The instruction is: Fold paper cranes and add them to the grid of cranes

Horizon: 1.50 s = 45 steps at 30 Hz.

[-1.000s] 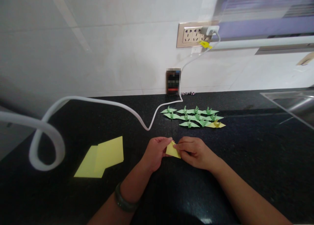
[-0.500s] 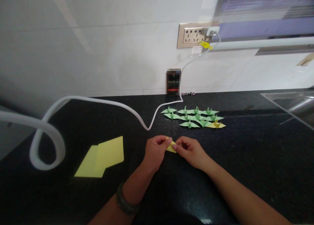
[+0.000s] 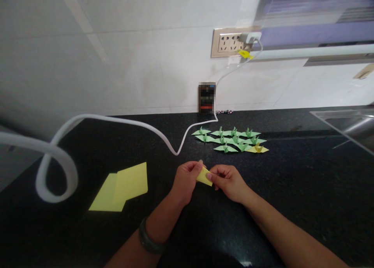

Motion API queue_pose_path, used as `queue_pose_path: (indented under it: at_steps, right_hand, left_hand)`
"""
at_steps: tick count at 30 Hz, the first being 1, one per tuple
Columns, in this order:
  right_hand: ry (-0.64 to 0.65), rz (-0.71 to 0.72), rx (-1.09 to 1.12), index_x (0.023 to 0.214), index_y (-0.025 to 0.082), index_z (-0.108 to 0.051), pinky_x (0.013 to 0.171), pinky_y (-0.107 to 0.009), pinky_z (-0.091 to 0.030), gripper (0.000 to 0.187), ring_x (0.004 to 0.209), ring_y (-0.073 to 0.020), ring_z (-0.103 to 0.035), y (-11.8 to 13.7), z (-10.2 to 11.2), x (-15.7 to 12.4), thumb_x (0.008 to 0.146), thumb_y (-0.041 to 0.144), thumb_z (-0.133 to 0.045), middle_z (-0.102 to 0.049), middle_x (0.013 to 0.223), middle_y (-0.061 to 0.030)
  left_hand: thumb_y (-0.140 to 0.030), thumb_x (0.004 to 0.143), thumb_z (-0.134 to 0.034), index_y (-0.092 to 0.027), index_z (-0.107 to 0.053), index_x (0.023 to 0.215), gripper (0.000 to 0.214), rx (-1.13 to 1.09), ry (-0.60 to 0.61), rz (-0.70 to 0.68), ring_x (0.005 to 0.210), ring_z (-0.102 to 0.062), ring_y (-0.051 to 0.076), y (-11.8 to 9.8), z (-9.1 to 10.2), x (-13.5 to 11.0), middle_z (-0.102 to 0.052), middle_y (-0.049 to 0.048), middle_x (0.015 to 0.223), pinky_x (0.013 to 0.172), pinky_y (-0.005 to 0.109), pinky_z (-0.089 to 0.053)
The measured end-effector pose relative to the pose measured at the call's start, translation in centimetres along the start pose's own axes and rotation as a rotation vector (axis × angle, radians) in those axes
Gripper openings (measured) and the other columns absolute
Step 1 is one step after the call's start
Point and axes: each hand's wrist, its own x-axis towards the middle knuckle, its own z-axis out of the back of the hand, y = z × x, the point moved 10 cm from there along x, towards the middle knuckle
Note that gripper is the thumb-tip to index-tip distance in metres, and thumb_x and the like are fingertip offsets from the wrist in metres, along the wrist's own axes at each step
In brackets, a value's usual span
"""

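Observation:
A small folded piece of yellow paper (image 3: 205, 177) is held between my two hands, just above the black countertop. My left hand (image 3: 187, 179) pinches its left side, thumb on top. My right hand (image 3: 228, 181) grips the right side between thumb and fingers; the fingertips behind the paper are mostly hidden. Beyond the hands stand several green paper cranes (image 3: 225, 148) in close rows, with one yellow paper crane (image 3: 258, 148) at the near right end. To the left lie overlapping yellow paper sheets (image 3: 131, 182), flat on the counter.
A thick white cable (image 3: 128, 121) loops across the left and bends down near the hands. Against the tiled wall leans a phone-like device (image 3: 207, 98), its screen blurred. Above is a wall socket (image 3: 229, 43) with a white charger. A metal sink (image 3: 353, 124) is at the right.
The folded yellow paper has turned slightly and shows more of its face. My right thumb has shifted a little right along it. The cranes and loose sheets have stayed put.

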Motion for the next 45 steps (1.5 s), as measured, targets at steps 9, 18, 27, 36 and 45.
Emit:
queue_pose_path:
  at_steps: [9,18,27,36,45]
  right_hand:
    - [-0.024,0.057,-0.086,0.061,0.014,-0.052,0.044,-0.019,-0.032,0.024,0.047,-0.0071,-0.040,0.9,0.4,-0.2,0.074,0.033,-0.052,-0.045,0.052,0.0031]
    - [0.074,-0.003,-0.053,0.065,0.013,-0.052,0.043,-0.018,-0.030,0.022,0.045,-0.0063,-0.038,0.0,0.1,-0.1,0.075,0.033,-0.050,-0.043,0.052,0.0038]
    - [-0.125,0.112,-0.165,0.073,0.016,-0.050,0.048,-0.019,-0.035,0.020,0.054,-0.0088,-0.044,0.5,1.9,0.3,0.080,0.033,-0.042,-0.047,0.061,0.0018]
    - [0.019,0.315,-0.437,0.069,0.016,-0.057,0.057,-0.022,-0.038,0.015,0.062,-0.0110,-0.050,3.5,1.2,-0.4,0.079,0.021,-0.046,-0.053,0.065,-0.0005]
    - [-0.155,0.550,-0.429,0.089,0.022,-0.058,0.083,-0.036,-0.039,0.022,0.099,-0.0191,-0.044,6.3,3.3,-1.4,0.075,0.010,-0.045,-0.046,0.107,-0.0074]
  left_hand:
    - [-0.034,0.063,-0.062,-0.012,-0.056,0.057,0.023,0.072,-0.014,-0.040,0.046,-0.043,0.006,-0.2,0.1,-0.1,-0.051,-0.0030,0.050,0.047,0.020,-0.033]
    - [-0.044,0.062,-0.059,-0.012,-0.057,0.061,0.032,0.036,0.101,0.072,0.046,-0.045,0.008,0.2,-0.8,0.1,-0.052,-0.0014,0.052,0.046,0.021,-0.034]
    - [-0.035,0.063,-0.061,-0.012,-0.060,0.062,0.023,0.250,0.057,-0.017,0.049,-0.050,0.010,-0.5,-0.2,0.2,-0.058,0.0010,0.054,0.050,0.021,-0.037]
    - [-0.036,0.066,-0.057,-0.011,-0.062,0.064,0.025,0.447,0.255,0.145,0.050,-0.058,0.013,2.0,-1.9,-0.6,-0.063,0.0060,0.056,0.046,0.021,-0.039]
    - [-0.037,0.065,-0.060,-0.011,-0.059,0.073,0.028,0.083,0.146,0.265,0.050,-0.057,0.011,2.0,-0.4,-0.1,-0.064,0.0068,0.062,0.046,0.019,-0.039]
